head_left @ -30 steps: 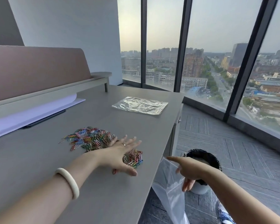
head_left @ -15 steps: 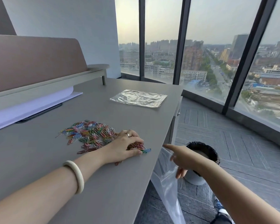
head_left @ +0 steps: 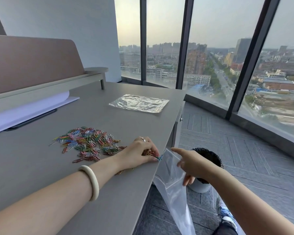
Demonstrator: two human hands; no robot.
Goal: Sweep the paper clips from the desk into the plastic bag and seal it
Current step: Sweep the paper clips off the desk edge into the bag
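Several colourful paper clips (head_left: 87, 143) lie scattered on the grey desk (head_left: 41, 167). My left hand (head_left: 139, 155) is cupped over a small bunch of clips (head_left: 150, 153) at the desk's right edge, fingers curled on them. A clear plastic bag (head_left: 172, 189) hangs open just below that edge. My right hand (head_left: 192, 164) holds the bag's rim, index finger stretched toward the desk. A few clips (head_left: 124, 171) lie under my left wrist.
A second clear plastic bag (head_left: 139, 103) lies flat at the desk's far right. White paper (head_left: 29, 107) and a dark tablet sit under the raised shelf (head_left: 46, 85) at left. A bin with a black liner (head_left: 209, 156) stands on the floor behind the held bag.
My left hand has slid a bunch of clips rightward from the pile to the desk's edge, its fingers curling over them. My right hand keeps the bag at the edge.
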